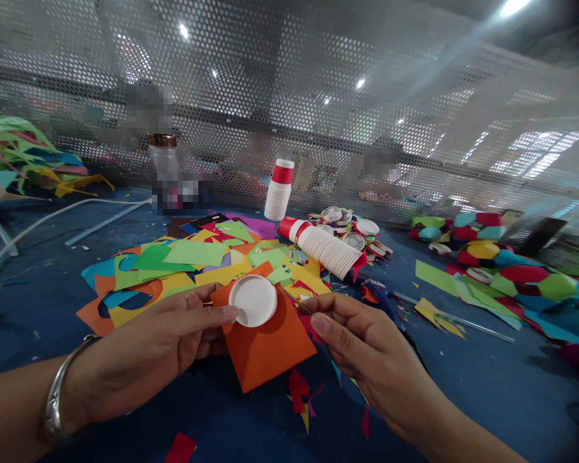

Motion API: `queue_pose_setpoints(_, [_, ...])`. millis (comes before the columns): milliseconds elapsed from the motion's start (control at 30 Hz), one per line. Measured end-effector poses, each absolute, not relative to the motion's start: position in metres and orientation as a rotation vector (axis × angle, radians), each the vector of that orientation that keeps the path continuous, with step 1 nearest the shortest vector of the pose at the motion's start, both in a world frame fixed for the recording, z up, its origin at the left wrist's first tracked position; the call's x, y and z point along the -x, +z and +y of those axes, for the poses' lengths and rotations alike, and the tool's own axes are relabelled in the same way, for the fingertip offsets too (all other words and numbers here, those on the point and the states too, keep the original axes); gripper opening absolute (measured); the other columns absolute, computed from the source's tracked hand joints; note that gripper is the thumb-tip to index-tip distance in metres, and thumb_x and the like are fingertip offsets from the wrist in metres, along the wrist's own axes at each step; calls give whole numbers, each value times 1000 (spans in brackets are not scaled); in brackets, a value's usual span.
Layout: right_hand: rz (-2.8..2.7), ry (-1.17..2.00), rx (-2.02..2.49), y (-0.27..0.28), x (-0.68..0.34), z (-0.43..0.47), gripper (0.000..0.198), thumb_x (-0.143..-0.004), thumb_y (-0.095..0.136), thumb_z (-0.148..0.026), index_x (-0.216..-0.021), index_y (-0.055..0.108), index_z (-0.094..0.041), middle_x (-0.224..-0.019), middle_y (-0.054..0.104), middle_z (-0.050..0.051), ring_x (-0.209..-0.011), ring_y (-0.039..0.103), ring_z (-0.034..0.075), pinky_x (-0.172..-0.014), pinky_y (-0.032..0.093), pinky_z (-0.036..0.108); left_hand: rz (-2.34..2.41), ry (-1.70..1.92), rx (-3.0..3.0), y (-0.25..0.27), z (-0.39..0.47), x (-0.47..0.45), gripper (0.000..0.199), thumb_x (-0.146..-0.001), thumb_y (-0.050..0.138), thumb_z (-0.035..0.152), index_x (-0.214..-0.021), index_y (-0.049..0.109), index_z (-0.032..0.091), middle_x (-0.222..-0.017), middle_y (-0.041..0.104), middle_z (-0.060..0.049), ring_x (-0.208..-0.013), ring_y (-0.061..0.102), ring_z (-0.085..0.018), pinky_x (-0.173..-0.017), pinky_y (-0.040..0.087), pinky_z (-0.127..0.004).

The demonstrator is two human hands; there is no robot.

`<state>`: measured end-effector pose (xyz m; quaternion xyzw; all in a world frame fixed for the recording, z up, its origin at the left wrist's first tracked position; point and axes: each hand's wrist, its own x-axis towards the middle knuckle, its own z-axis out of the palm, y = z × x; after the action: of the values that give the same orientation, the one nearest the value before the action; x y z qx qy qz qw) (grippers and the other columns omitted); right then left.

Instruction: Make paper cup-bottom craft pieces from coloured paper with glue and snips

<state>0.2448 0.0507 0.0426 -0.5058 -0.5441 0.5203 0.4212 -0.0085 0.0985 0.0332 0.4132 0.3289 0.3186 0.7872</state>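
My left hand (174,325) is closed on a square sheet of orange paper (270,357), with the thumb pressing a white round cup base (253,301) flat against it. The round base has a raised rim and lies over the sheet's upper part. My right hand (361,347) pinches a thin dark, pen-like stick (296,299); its tip points at the right side of the white base. Most of the stick is hidden by my fingers, so I cannot tell its exact kind. Beyond my hands lies a heap of coloured paper sheets and offcuts (195,254).
One stack of paper cups (278,193) stands upright; another stack (325,247) lies on its side. Behind it are several round cup-base pieces (352,241). Coloured paper crafts (525,280) fill the right side. A perforated metal screen (251,83) bounds the blue table (444,366).
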Motion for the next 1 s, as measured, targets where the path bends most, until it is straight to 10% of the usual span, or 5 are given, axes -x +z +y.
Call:
queue_pose_setpoints(133, [-1359, 1330, 1269, 42, -245, 50, 35, -94, 70, -52, -112, 69, -22, -67, 45, -8, -49, 18, 4, -41, 10, 22, 724, 691, -898, 34, 97, 9, 20, -91, 76, 31, -110, 76, 24, -130, 72, -4, -121, 65, -26, -100, 55, -35])
queue_pose_setpoints(367, [-1377, 1300, 1236, 44, -242, 51, 32, -92, 72, -51, -104, 71, -21, -86, 62, 3, -78, 55, 14, -57, 39, 22, 704, 661, -918, 38, 96, 6, 24, -92, 74, 31, -116, 76, 25, -131, 72, -5, -121, 65, -26, -97, 56, -35])
queue_pose_setpoints(600, [-1386, 1354, 1206, 43, -242, 49, 29, -95, 69, -50, -102, 70, -21, -72, 52, -4, -52, 28, 6, -43, 22, 20, 682, 638, -1001, 36, 91, 5, 32, -92, 75, 32, -124, 72, 28, -133, 71, -4, -115, 68, -24, -97, 54, -34])
queue_pose_setpoints(767, [-1370, 1406, 1151, 40, -243, 49, 27, -96, 68, -48, -103, 68, -22, -95, 66, 4, -79, 60, 13, -62, 46, 22, 652, 615, -1006, 34, 89, 5, 36, -92, 75, 31, -127, 71, 25, -130, 72, -8, -112, 68, -26, -95, 56, -37])
queue_pose_setpoints(1000, [-1345, 1448, 1152, 37, -244, 48, 30, -95, 69, -49, -110, 68, -22, -96, 70, 4, -91, 67, 18, -75, 54, 28, 624, 611, -1009, 33, 90, 5, 36, -95, 71, 26, -131, 69, 25, -131, 71, -9, -115, 67, -26, -96, 55, -37])
